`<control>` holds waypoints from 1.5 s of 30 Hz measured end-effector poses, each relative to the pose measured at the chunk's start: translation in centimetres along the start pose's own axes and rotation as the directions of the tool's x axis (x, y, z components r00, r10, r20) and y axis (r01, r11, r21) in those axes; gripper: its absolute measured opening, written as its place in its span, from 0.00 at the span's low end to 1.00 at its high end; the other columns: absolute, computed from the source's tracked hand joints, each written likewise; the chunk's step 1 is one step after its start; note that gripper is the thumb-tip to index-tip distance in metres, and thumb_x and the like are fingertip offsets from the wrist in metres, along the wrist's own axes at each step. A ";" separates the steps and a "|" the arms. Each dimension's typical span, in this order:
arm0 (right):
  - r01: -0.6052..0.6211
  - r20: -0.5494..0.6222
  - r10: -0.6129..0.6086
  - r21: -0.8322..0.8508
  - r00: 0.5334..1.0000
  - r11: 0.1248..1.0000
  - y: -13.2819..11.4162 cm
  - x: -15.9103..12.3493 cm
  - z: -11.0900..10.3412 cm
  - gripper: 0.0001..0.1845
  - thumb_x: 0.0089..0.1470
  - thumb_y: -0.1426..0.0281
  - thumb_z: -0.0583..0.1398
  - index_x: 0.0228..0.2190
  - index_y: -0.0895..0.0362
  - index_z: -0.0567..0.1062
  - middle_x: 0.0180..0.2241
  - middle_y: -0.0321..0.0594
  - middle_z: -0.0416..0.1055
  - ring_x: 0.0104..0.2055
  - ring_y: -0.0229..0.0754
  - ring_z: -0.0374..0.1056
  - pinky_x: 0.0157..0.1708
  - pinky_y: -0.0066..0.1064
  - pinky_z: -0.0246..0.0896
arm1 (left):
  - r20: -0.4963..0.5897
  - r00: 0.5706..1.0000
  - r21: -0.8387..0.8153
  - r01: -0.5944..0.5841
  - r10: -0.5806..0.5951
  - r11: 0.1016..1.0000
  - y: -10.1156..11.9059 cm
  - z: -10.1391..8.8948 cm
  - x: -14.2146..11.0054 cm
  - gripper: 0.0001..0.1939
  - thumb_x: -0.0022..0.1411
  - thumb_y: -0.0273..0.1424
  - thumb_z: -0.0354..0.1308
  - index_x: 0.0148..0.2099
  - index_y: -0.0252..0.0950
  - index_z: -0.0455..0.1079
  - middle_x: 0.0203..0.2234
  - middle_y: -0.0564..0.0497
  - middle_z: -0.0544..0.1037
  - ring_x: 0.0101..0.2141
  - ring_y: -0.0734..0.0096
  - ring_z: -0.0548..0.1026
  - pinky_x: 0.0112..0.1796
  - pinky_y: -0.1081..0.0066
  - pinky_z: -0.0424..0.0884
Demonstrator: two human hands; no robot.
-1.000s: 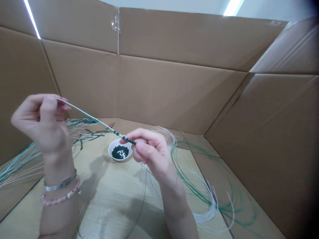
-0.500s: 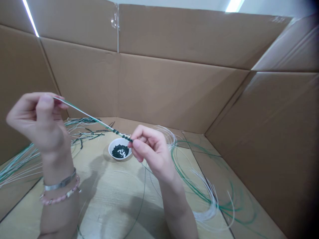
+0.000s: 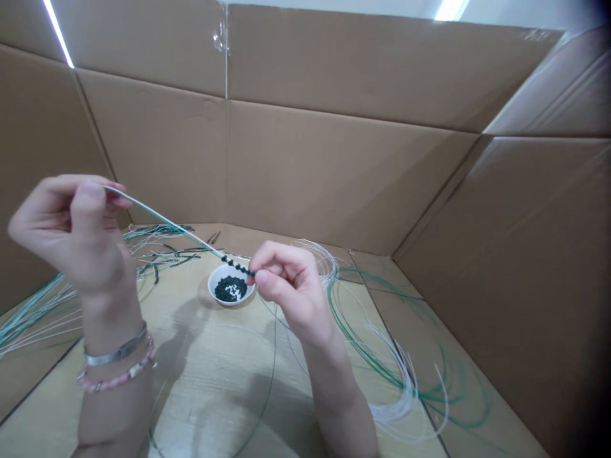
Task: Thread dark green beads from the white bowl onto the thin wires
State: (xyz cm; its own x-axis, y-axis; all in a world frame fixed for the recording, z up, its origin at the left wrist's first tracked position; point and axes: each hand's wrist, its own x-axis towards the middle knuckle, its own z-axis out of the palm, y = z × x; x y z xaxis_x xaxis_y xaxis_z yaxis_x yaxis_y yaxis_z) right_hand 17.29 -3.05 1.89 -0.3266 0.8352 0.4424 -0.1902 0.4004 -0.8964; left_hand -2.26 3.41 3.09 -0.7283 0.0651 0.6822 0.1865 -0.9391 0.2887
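My left hand (image 3: 71, 232) pinches one end of a thin white-and-green cord (image 3: 167, 222) between thumb and fingertips, high above the table. The cord slants down to my right hand (image 3: 289, 286), whose thumb and forefinger pinch its other end. Several dark green beads (image 3: 237, 266) sit on the cord just beside those fingertips. Directly below them stands a small white bowl (image 3: 231, 304) holding a heap of dark green beads (image 3: 230, 290) with a few white ones among them. My right hand hides no part of the bowl.
A light wooden table (image 3: 205, 375) lies inside tall cardboard walls (image 3: 344, 178). Loose green and white strands (image 3: 377, 356) curl to the right, and more strands (image 3: 38, 321) spread to the left. Some beaded strands (image 3: 167, 259) lie behind my left hand. Two bracelets (image 3: 117, 362) circle my left wrist.
My left hand has shifted slightly left. My right fingertips have moved along the cord, and the beads now sit closer together near them. The view has tilted slightly.
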 end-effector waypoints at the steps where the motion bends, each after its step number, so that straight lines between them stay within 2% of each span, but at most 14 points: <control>1: -0.004 -0.002 0.004 0.005 1.000 1.000 0.0 0.0 0.0 0.06 0.44 0.69 0.58 0.20 0.57 0.67 0.14 0.26 0.56 0.15 0.25 0.43 0.14 0.22 0.36 | 0.001 1.000 0.000 -0.004 0.004 1.000 0.0 0.0 0.0 0.02 0.39 0.27 0.55 0.18 0.33 0.68 0.12 0.56 0.68 0.14 0.79 0.66 0.16 0.76 0.59; 4: -0.003 0.000 0.003 0.020 1.000 1.000 -0.1 0.0 0.1 0.04 0.43 0.70 0.58 0.22 0.58 0.70 0.14 0.27 0.60 0.15 0.25 0.43 0.14 0.23 0.39 | -0.002 1.000 -0.008 -0.012 0.012 1.000 0.1 0.1 -0.1 0.03 0.39 0.27 0.55 0.18 0.34 0.68 0.12 0.57 0.68 0.14 0.80 0.65 0.16 0.76 0.59; 11: -0.002 0.034 0.000 0.073 0.999 0.997 0.1 -0.1 0.0 0.05 0.46 0.70 0.57 0.25 0.58 0.73 0.13 0.26 0.58 0.15 0.27 0.41 0.15 0.25 0.39 | -0.011 1.000 -0.011 -0.022 0.022 1.000 0.1 0.0 0.1 0.02 0.38 0.26 0.54 0.18 0.33 0.67 0.12 0.55 0.68 0.13 0.78 0.66 0.15 0.76 0.57; 17: -0.016 0.107 -0.011 0.252 0.994 0.968 0.6 -0.1 -0.4 0.10 0.48 0.69 0.55 0.28 0.59 0.75 0.16 0.29 0.61 0.16 0.28 0.41 0.17 0.27 0.39 | 0.007 1.000 0.026 -0.019 0.018 0.999 -0.3 0.0 0.1 0.03 0.39 0.27 0.53 0.18 0.33 0.65 0.12 0.56 0.67 0.14 0.80 0.65 0.16 0.77 0.58; 24: -0.023 0.146 -0.021 0.292 0.989 0.956 0.7 -0.3 -0.6 0.15 0.43 0.72 0.52 0.32 0.59 0.75 0.28 0.39 0.74 0.17 0.28 0.44 0.17 0.27 0.38 | 0.022 1.000 -0.006 0.003 -0.002 1.000 -0.7 -0.3 0.2 0.02 0.39 0.26 0.54 0.18 0.32 0.65 0.12 0.55 0.67 0.14 0.80 0.66 0.16 0.77 0.60; 28: -0.023 0.145 -0.023 0.309 0.989 0.951 0.6 -0.4 -0.5 0.14 0.43 0.75 0.53 0.32 0.59 0.75 0.27 0.37 0.74 0.17 0.27 0.44 0.17 0.26 0.39 | 0.014 1.000 -0.015 0.016 -0.016 1.000 -0.7 -0.2 0.2 0.02 0.39 0.26 0.54 0.18 0.32 0.66 0.12 0.55 0.67 0.15 0.79 0.66 0.16 0.77 0.60; 36: -0.008 0.141 -0.039 0.321 0.989 0.947 0.4 -0.2 -0.4 0.10 0.47 0.75 0.54 0.31 0.58 0.75 0.25 0.34 0.71 0.17 0.26 0.44 0.16 0.25 0.38 | 0.008 1.000 -0.022 0.029 -0.029 0.999 -0.6 -0.1 0.0 0.02 0.38 0.25 0.54 0.19 0.31 0.67 0.12 0.54 0.68 0.14 0.78 0.66 0.16 0.76 0.60; 42: 0.006 0.094 -0.031 0.256 0.995 0.967 0.6 -0.2 -0.2 0.05 0.50 0.69 0.60 0.29 0.58 0.75 0.18 0.29 0.65 0.17 0.26 0.44 0.15 0.23 0.39 | 0.018 1.000 -0.014 0.010 -0.010 1.000 -0.5 0.1 0.0 0.03 0.38 0.25 0.54 0.19 0.31 0.67 0.12 0.55 0.68 0.14 0.79 0.66 0.16 0.78 0.59; 45: 0.018 0.109 -0.052 0.292 0.993 0.956 0.7 -0.2 -0.3 0.06 0.50 0.71 0.58 0.30 0.58 0.75 0.20 0.31 0.68 0.17 0.26 0.44 0.15 0.23 0.40 | 0.007 1.000 -0.030 0.002 -0.001 1.000 -0.5 0.1 0.0 0.03 0.38 0.25 0.54 0.19 0.31 0.67 0.12 0.55 0.68 0.14 0.80 0.66 0.16 0.78 0.60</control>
State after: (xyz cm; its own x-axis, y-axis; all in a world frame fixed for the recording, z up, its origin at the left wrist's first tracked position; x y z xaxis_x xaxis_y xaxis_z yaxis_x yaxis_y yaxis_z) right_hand 17.47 -2.82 1.15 -0.4153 0.7673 0.4887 -0.4583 0.2876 -0.8410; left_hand -2.28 3.90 2.99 -0.7237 0.0688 0.6866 0.1657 -0.9486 0.2697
